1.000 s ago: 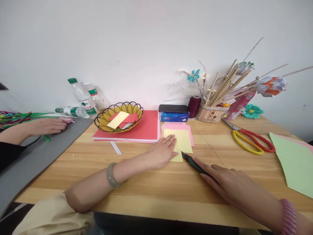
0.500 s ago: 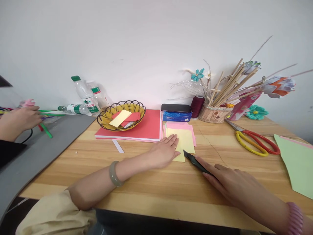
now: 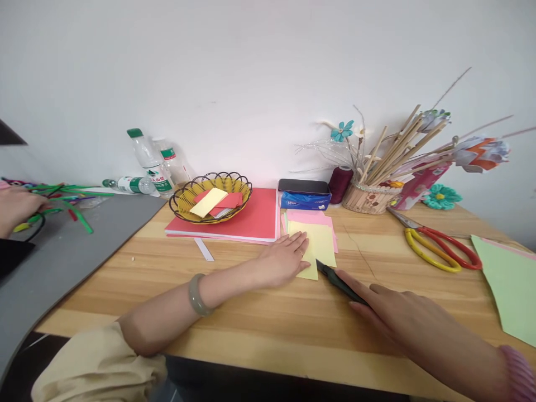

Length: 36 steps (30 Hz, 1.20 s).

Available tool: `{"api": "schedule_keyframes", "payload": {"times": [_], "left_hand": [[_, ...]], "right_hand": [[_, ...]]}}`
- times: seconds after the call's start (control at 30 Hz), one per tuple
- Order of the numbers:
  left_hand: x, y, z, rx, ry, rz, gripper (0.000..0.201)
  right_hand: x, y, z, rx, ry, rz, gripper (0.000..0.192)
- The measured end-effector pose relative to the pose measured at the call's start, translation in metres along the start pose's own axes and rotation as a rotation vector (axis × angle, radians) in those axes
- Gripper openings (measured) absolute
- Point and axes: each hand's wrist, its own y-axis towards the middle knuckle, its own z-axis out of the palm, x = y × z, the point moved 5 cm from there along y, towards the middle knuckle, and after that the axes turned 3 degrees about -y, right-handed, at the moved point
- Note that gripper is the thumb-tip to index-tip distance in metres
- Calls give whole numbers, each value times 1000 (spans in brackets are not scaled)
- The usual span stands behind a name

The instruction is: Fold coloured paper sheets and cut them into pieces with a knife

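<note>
Yellow paper [image 3: 319,245] lay flat under the left hand [image 3: 285,259], fingers together, while the right hand [image 3: 402,318] gripped a dark knife [image 3: 337,280] at its near edge.

basket [image 3: 240,192] | red paper stack [image 3: 259,220] | scissors [image 3: 439,248] | bottles [image 3: 146,159]

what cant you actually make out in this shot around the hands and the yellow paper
All in the head view:
- Knife: its rear end is covered by the right hand, and the blade is too small to tell whether it touches the yellow paper.
- Yellow paper: the left hand covers its near left part.
- Bottle labels: print too small to read.
- Green sheet: cut off by the right edge.
</note>
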Motion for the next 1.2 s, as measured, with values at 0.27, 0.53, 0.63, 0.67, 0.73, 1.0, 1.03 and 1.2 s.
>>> {"api": "schedule_keyframes", "payload": {"times": [0.27,0.53,0.63,0.67,0.73,1.0,1.03,1.2], "left_hand": [[-7,-10,-13,52,-146,170,53],[-9,-10,-11,86,-147,140,56],[-9,-10,-11,97,-134,144,56],[-9,-10,-10,97,-131,147,56],[-9,-9,-10,93,-126,155,56],[-7,-9,-7,76,-113,166,57],[-7,-9,-7,75,-110,170,57],[-8,-9,-8,80,-104,168,56]], "right_hand": [[2,-14,7,10,71,-35,45],[5,-11,11,-9,-130,-78,47],[8,-10,10,-50,-204,-103,47],[8,-10,10,-57,-216,-105,46],[8,-9,10,-68,-231,-104,46],[5,-10,12,-71,-209,-113,47],[5,-10,12,-75,-208,-116,48],[6,-12,5,-129,-206,-140,53]]}}
